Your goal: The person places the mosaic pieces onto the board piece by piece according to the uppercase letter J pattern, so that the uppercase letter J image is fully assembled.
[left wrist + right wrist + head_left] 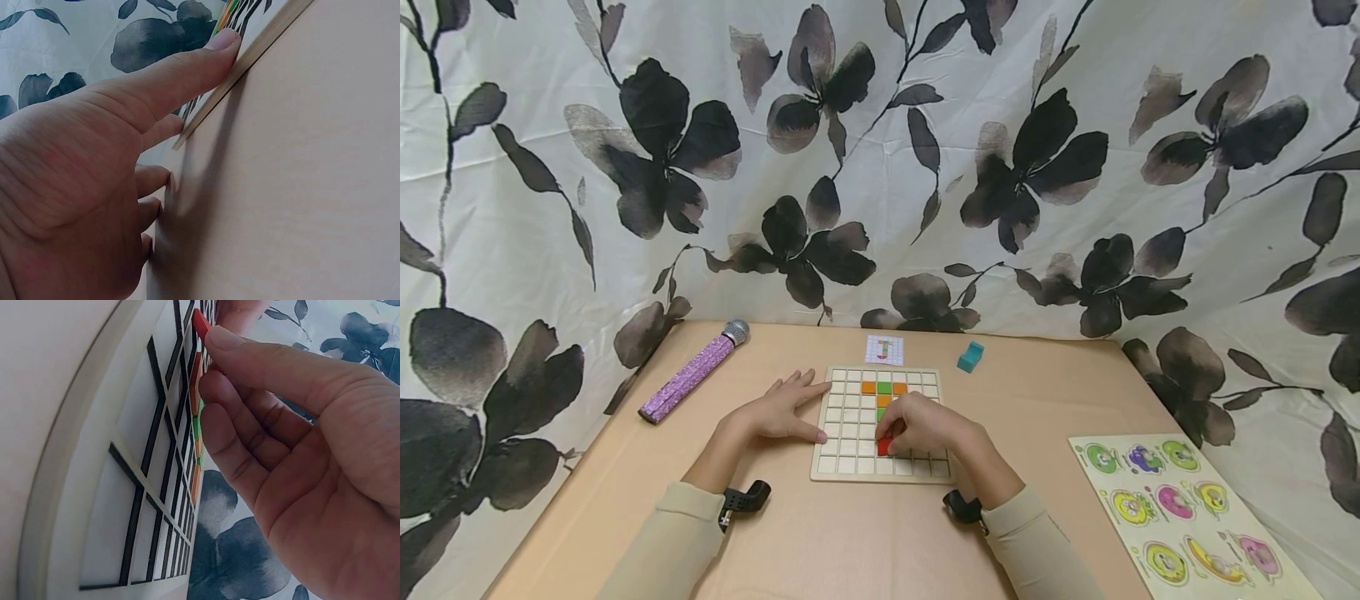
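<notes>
A white grid board (842, 463) with a pale wooden edge lies mid-table. In its upper middle squares are orange tiles (868, 388) and green tiles (883, 388), running across and then down a column. My right hand (928, 423) reaches over the board and pinches a red tile (201, 324) between thumb and fingers, low in that column. In the right wrist view the red tile stands tilted against the grid. My left hand (781, 408) has its fingers spread at the board's left side, the thumb (215, 53) touching the edge. The right hand partly hides the column.
Behind the board lies a small card (884, 350) with a coloured grid pattern, and a teal block (970, 357) to its right. A purple glittery microphone (692, 375) lies at the left. At right front is a fruit-picture board (1195, 508). Floral cloth (925, 192) hangs behind the table.
</notes>
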Tool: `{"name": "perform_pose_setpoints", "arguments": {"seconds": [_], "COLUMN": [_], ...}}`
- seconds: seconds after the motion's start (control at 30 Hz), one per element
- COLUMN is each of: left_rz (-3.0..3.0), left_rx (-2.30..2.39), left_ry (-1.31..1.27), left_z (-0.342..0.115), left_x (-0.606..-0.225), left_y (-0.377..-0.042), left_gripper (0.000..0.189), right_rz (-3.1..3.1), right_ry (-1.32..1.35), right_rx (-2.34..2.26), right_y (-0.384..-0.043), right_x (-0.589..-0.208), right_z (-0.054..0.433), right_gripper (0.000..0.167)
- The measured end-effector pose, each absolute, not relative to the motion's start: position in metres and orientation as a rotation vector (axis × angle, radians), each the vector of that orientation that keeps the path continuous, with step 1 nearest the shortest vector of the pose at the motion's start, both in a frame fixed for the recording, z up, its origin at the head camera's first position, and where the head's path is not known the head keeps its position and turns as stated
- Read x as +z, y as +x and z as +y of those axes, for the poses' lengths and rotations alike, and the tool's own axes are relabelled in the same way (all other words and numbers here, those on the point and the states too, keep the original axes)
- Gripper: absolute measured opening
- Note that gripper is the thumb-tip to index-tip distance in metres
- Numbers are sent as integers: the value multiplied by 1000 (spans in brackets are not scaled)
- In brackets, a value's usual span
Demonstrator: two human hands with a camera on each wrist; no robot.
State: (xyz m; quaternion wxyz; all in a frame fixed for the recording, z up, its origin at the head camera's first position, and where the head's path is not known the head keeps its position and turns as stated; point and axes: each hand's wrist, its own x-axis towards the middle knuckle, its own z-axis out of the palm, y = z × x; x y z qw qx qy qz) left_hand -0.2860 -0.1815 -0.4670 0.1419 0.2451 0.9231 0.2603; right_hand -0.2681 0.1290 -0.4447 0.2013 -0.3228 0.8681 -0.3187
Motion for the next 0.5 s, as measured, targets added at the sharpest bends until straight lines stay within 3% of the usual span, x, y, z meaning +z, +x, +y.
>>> {"name": "perform_pose_setpoints", "arguments": {"seconds": [0.5], "left_rz": [2664], "left_rx": [758], "left_ry": [712], "left_z": [-182], "left_x": [-466], "left_y": [-286], "left_gripper": [97], "right_rz": [2432], "right_ry": [-948], "right_rx": [-847], "right_y": [-269], "right_x": [-448], "right_z": [127], "right_gripper": [17]}}
